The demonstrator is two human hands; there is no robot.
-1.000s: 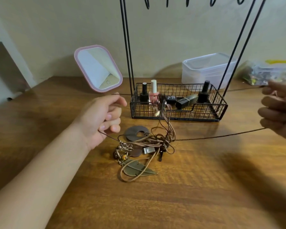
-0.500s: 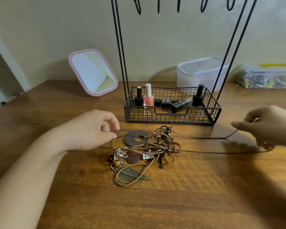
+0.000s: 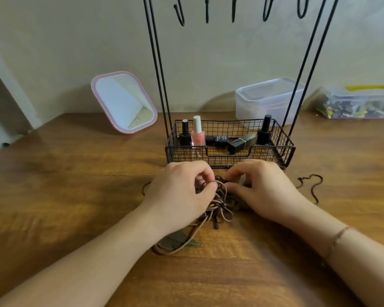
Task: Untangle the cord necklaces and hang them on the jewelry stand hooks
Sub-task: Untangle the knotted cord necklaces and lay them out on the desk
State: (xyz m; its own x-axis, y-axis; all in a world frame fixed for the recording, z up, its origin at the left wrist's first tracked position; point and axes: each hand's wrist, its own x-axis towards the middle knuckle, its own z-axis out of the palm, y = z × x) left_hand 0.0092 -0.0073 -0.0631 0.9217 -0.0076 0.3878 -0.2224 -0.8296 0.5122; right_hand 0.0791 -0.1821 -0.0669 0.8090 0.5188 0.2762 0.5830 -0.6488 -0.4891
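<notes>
1. Brown cord necklaces (image 3: pixel 220 202) lie in a tangled heap on the wooden table (image 3: pixel 75 196), directly between and partly under both hands.
2. The left hand (image 3: pixel 182 191) sits on the left side of the heap, thumb and forefinger curled in and pinching strands at its top.
3. The right hand (image 3: pixel 262 189) mirrors it on the right side, its fingertips bent down into the same knot and pinching cord there.
4. A flat leather loop and a leaf-shaped pendant (image 3: pixel 177 241) stick out from under the left wrist, nearer the person than either hand.
5. One thin dark cord end (image 3: pixel 313 185) trails loose on the table just beyond the right hand, to its outer side; another dark loop shows just past the left hand.
6. Straight ahead of both hands, just beyond the fingertips, stands the jewelry stand (image 3: pixel 228 149), a black wire basket with tall rods rising from it.
7. Its hooks (image 3: pixel 233 9) hang bare high above the hands.
8. Nail polish bottles (image 3: pixel 197 134) stand in the basket.
9. Beyond the left hand leans a pink-framed mirror (image 3: pixel 124 103); beyond the right hand sits a clear plastic box (image 3: pixel 266 98) by the wall.
</notes>
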